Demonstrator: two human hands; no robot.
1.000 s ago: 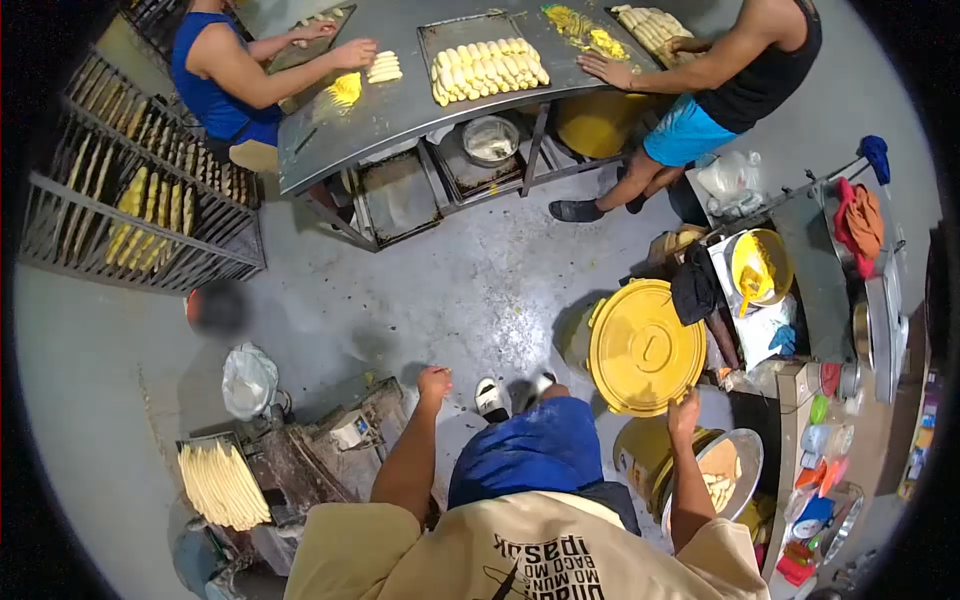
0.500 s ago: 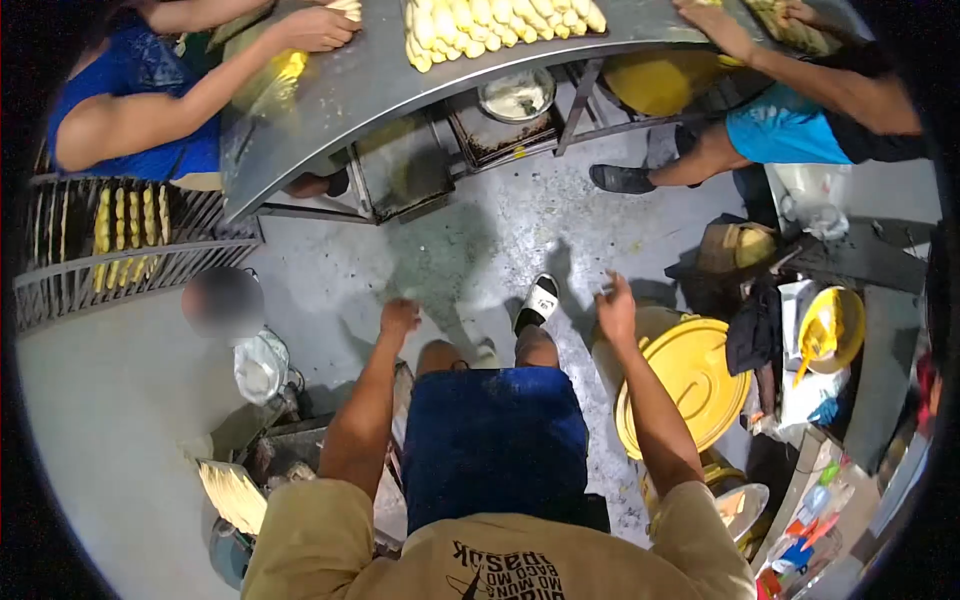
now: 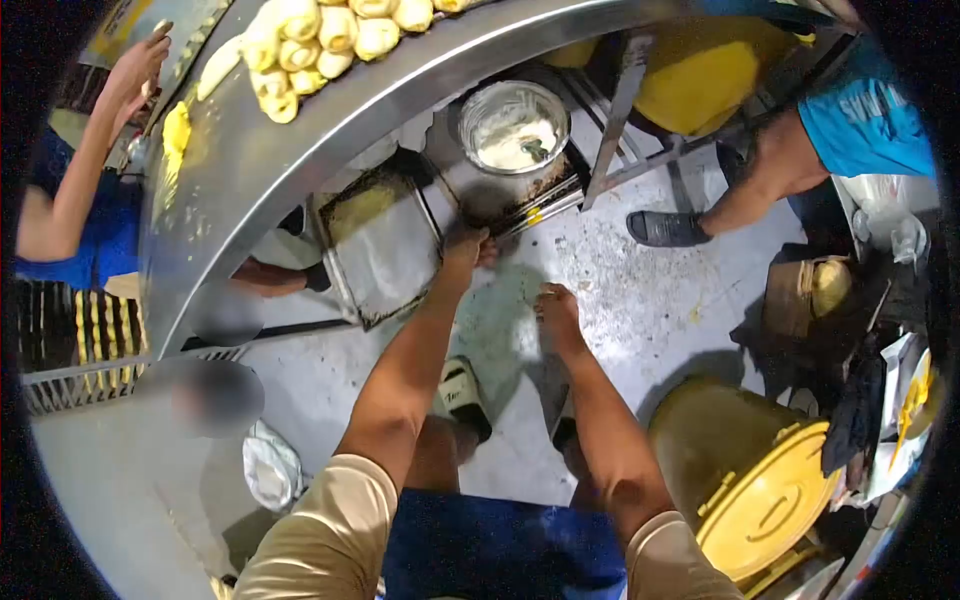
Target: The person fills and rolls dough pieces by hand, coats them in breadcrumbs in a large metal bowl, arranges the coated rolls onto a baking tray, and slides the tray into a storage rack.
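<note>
I lean forward under a steel table (image 3: 400,95). My left hand (image 3: 467,246) reaches to the front corner of a dark baking tray (image 3: 548,196) on the shelf below the tabletop, fingers curled on its edge. A metal bowl (image 3: 515,125) of pale paste stands on that tray. My right hand (image 3: 556,306) hangs over the floor just right of the left one, holding nothing, fingers loosely bent. A second, empty tray (image 3: 385,245) lies to the left of my left hand.
Yellow dough rolls (image 3: 310,35) lie on the tabletop. A person in a blue shirt (image 3: 80,215) works at the left, another in blue shorts (image 3: 865,110) at the right, foot (image 3: 665,228) on the floor. A yellow lidded bin (image 3: 770,510) stands at my right, a wire rack (image 3: 60,340) at my left.
I have stepped toward the table and bent down. Both arms stretched forward; my left hand went from mid-air to the tray under the table. The yellow bin is now behind my right arm.
</note>
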